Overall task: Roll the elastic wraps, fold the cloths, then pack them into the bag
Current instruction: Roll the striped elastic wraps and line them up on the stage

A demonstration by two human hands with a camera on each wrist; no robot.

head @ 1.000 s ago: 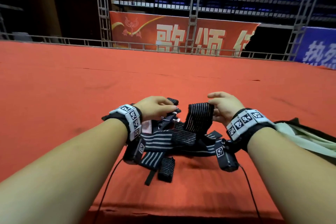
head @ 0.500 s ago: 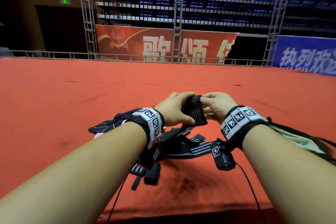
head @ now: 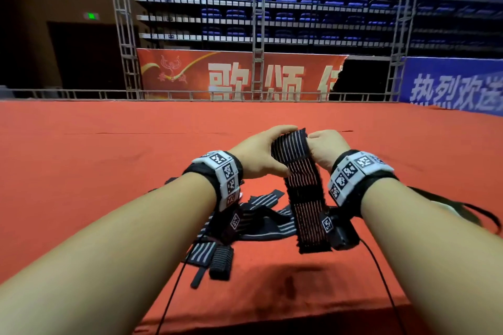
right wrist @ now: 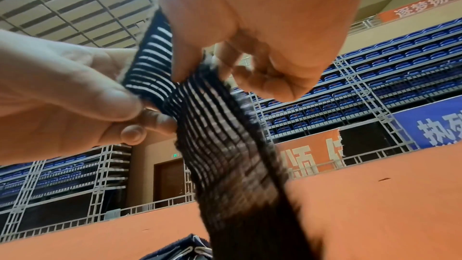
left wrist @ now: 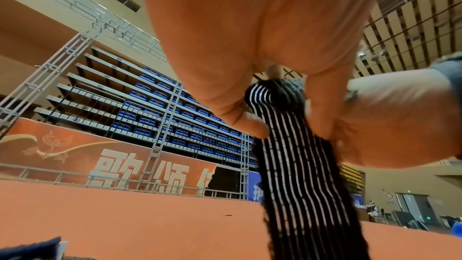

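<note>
A black elastic wrap [head: 304,193] with thin pale stripes hangs lengthwise above the red cloth-covered table [head: 109,171]. My left hand [head: 276,156] and right hand [head: 313,148] both pinch its rolled top end, close together. In the left wrist view the left hand's fingers [left wrist: 240,122] grip the small roll at the top of the wrap [left wrist: 300,175]. The right wrist view shows the right hand's thumb [right wrist: 185,62] pressing the wrap [right wrist: 225,135] opposite my left hand [right wrist: 75,94]. Other striped wraps [head: 261,223] lie in a loose pile under my wrists.
A small rolled wrap [head: 221,262] and a loose strap lie near the table's front edge. At the right edge are dark straps and pale green fabric of a bag [head: 462,209], partly hidden behind my right forearm. A metal railing and banners stand beyond the table.
Both hands have come together on the wrap's top end and lifted it off the pile. Its tail now hangs straight down instead of lying among the other wraps.
</note>
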